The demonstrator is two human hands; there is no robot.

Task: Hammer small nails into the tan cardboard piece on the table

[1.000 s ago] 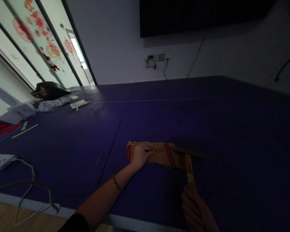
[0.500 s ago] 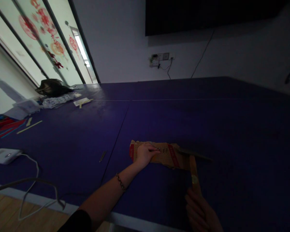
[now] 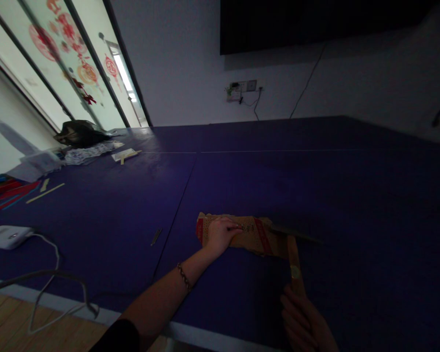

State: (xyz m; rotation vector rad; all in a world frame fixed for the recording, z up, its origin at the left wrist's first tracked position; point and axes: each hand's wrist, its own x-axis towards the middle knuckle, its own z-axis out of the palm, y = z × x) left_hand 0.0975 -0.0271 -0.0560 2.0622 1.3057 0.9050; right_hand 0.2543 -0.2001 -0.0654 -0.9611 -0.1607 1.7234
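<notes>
In the head view, a piece of cardboard (image 3: 250,238) lies on the purple surface (image 3: 132,210), and the left hand (image 3: 221,235) rests on its left part, the grip drawn in with thumb and fingertips close together, though I cannot tell whether anything is pinched between them. The right hand (image 3: 303,318) has its grip wrapped round the wooden handle of a hammer (image 3: 294,256), whose dark head is at the cardboard's right end, touching or just above it, I cannot tell which.

The cardboard (image 3: 251,238) looks matt, the tool handle (image 3: 294,256) wooden, the tabletop (image 3: 146,183) faintly glossy.
</notes>
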